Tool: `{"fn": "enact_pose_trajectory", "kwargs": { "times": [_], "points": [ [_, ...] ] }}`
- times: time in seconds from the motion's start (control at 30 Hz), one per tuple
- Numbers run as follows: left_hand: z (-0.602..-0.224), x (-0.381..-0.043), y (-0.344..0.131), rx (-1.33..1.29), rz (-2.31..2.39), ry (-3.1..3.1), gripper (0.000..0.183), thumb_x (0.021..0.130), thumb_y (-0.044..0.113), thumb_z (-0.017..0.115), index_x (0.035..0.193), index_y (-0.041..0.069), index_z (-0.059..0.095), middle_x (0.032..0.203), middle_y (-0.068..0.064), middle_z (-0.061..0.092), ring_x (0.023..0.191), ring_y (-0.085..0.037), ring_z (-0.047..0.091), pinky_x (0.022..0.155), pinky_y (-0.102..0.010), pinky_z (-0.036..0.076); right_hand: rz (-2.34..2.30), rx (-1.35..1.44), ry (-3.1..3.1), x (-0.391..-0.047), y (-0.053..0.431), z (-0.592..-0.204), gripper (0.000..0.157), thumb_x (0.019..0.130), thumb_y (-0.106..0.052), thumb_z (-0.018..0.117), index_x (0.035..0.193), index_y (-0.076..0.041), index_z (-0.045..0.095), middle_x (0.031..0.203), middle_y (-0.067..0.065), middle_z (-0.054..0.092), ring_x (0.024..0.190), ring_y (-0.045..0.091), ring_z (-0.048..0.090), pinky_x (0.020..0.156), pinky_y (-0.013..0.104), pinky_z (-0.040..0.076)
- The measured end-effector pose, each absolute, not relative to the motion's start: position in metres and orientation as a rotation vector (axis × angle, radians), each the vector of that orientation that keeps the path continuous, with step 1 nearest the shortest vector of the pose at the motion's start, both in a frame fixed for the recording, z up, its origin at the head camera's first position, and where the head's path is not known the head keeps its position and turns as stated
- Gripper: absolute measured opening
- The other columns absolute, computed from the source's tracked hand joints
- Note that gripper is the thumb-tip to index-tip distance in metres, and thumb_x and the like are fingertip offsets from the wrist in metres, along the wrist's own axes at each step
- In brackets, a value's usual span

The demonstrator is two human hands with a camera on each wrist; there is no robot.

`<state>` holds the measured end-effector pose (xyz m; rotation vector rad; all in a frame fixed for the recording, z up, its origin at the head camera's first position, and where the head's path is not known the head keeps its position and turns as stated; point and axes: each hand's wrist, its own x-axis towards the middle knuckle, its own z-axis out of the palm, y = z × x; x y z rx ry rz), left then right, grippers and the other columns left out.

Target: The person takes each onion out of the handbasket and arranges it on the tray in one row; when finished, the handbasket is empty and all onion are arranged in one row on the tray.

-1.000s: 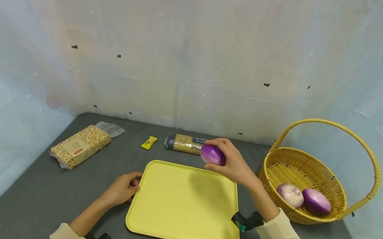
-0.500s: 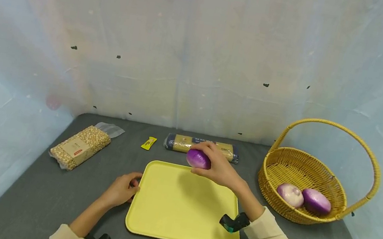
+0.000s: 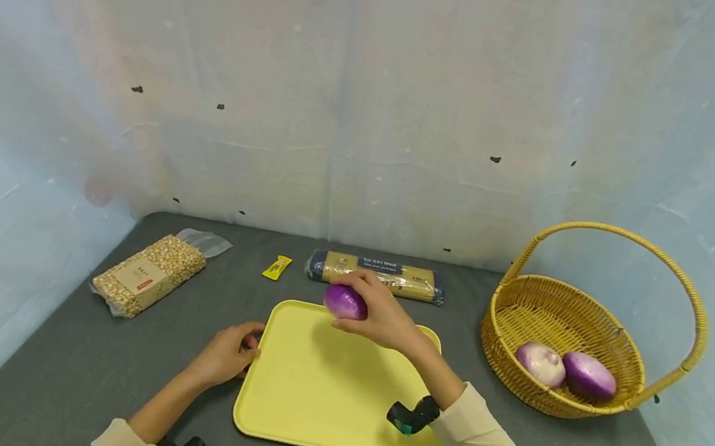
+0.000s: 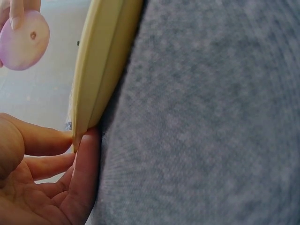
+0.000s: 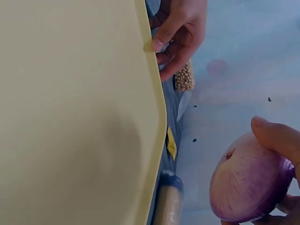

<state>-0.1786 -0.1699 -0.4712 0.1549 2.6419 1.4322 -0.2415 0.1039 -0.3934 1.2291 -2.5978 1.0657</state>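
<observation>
My right hand grips a purple onion above the far part of a yellow tray. In the right wrist view the onion shows its pale root end, with thumb and fingers around its sides. My left hand pinches the tray's left rim; in the left wrist view the thumb lies on top of the rim and a finger sits beneath it. Two more onions, one paler and one deep purple, lie in a wicker basket at the right.
Behind the tray lies a long pack of pasta, with a small yellow wrapped packet to its left. A clear bag of pale beans or kernels rests at the left on the grey tabletop. The basket's tall handle arches up.
My right hand has carried the onion leftward and slightly nearer, from the tray's far right to over its far middle, uncovering the pasta pack. My left hand stays on the rim.
</observation>
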Motion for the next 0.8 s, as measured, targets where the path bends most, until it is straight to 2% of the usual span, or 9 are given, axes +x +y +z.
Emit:
{"fn": "enact_pose_trajectory", "kwargs": {
  "times": [0.2,0.53,0.8],
  "points": [
    [-0.470,-0.178,-0.170,0.150,1.453,2.625,0.041,0.087,-0.004,0.058,0.127,-0.006,0.050,0.081,-0.008,0.053,0.056,-0.017,0.051,0.046,-0.028,0.049,1.067,1.229,-2.624,-0.244,0.093,-0.399,0.059,0.077,-0.024,0.078,0.130,-0.021,0.051,0.122,0.005,0.044,0.106,0.018,0.050,0.084,0.032,0.050],
    [-0.472,-0.179,-0.171,0.150,1.436,2.628,0.042,0.087,-0.004,0.058,0.128,-0.005,0.050,0.081,-0.008,0.052,0.056,-0.017,0.052,0.046,-0.028,0.049,1.074,1.196,-2.660,-0.245,0.081,-0.406,0.060,0.076,-0.025,0.078,0.130,-0.017,0.052,0.127,0.008,0.045,0.112,0.022,0.048,0.085,0.038,0.049],
    [-0.475,-0.181,-0.171,0.144,1.426,2.631,0.042,0.088,-0.003,0.058,0.128,-0.004,0.050,0.082,-0.008,0.052,0.056,-0.017,0.052,0.046,-0.028,0.049,1.038,1.214,-2.649,-0.246,0.070,-0.416,0.059,0.075,-0.023,0.079,0.128,-0.015,0.053,0.126,0.007,0.045,0.108,0.022,0.051,0.086,0.036,0.049]
  ]
}}
